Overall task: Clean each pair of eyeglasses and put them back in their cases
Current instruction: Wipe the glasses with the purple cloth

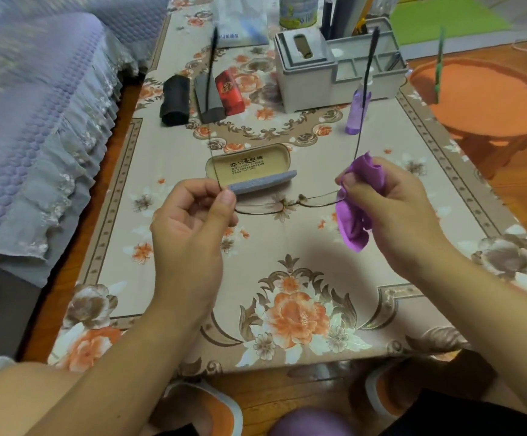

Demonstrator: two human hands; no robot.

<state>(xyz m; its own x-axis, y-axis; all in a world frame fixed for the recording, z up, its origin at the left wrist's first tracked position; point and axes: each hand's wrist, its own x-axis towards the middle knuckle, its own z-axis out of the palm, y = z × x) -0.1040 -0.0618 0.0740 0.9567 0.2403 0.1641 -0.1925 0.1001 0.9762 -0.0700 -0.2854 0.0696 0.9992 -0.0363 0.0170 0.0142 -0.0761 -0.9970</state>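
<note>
Covering table (413, 171), floral cloth, perhaps bed (35, 105) beside

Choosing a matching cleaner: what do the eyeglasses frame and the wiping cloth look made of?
The eyeglasses look like thin dark metal wire, judging by the very slim rim and temples. The purple cloth looks like soft, matte microfibre, since it bunches in limp folds.
</note>
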